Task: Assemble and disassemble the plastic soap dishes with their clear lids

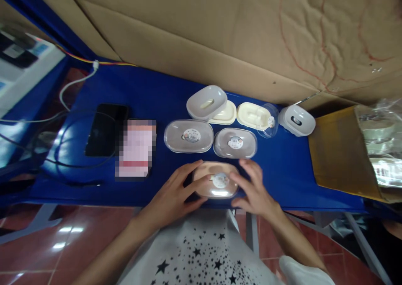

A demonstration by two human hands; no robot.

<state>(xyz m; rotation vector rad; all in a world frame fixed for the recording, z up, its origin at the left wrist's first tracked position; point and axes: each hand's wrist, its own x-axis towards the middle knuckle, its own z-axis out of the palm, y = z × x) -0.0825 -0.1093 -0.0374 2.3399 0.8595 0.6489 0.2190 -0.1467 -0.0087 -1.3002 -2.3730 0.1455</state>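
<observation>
In front of me on the blue table is an oval soap box with a clear lid and a round white label. My left hand grips its left end, one finger lying across the lid. At the right end my right hand holds it, a fingertip by the label. Just behind stand two similar grey lidded soap boxes, the left one and the right one. Farther back, an open grey soap dish rests tilted on a cream one. Beside them lies another cream dish next to a clear lid.
Grey dishes are stacked near a cardboard box holding plastic-wrapped pieces. A black phone and a blurred-out pink-screened device lie at left among cables. Brown paper walls the table's back.
</observation>
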